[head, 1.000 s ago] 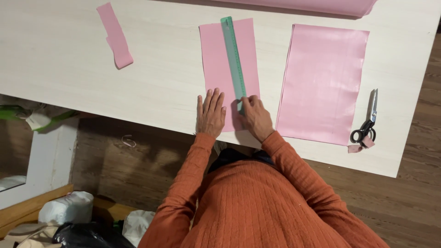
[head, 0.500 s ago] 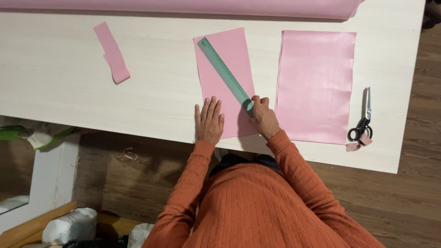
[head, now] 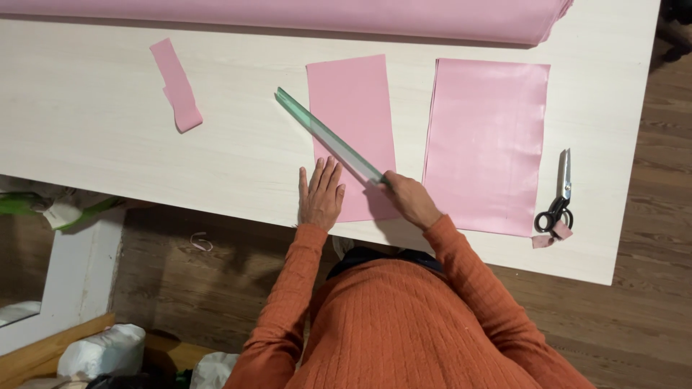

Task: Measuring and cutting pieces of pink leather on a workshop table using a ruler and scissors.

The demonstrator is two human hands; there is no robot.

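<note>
gripping the near end of a long green ruler [head: 328,137], the right hand [head: 409,199] has its fingers curled closed around it; the ruler runs on a slant from that hand up and to the left, crossing the lower left part of a narrow pink sheet [head: 353,122] with its far tip out past the sheet's left edge, over bare table [head: 94,151]. whether the ruler lies flat or is lifted off the surface cannot be told. left hand [head: 321,196] lies flat, palm down, fingers spread and straight, holding nothing; it presses on the near left corner of the same narrow pink sheet, partly on the pale wooden table beside it, just beside the ruler. a wider pink sheet [head: 486,144] lies to the right, close to the narrow one but apart from it. scissors [head: 556,198] with black handles rest near the table's right edge, just beside the wide sheet's near right corner, with a small pink scrap [head: 562,230] touching the handles. a curled pink strip [head: 176,86] lies well apart on the left. a pink fabric roll [head: 288,14] stretches along the far edge. both arms wear orange ribbed sleeves [head: 288,302].
</note>
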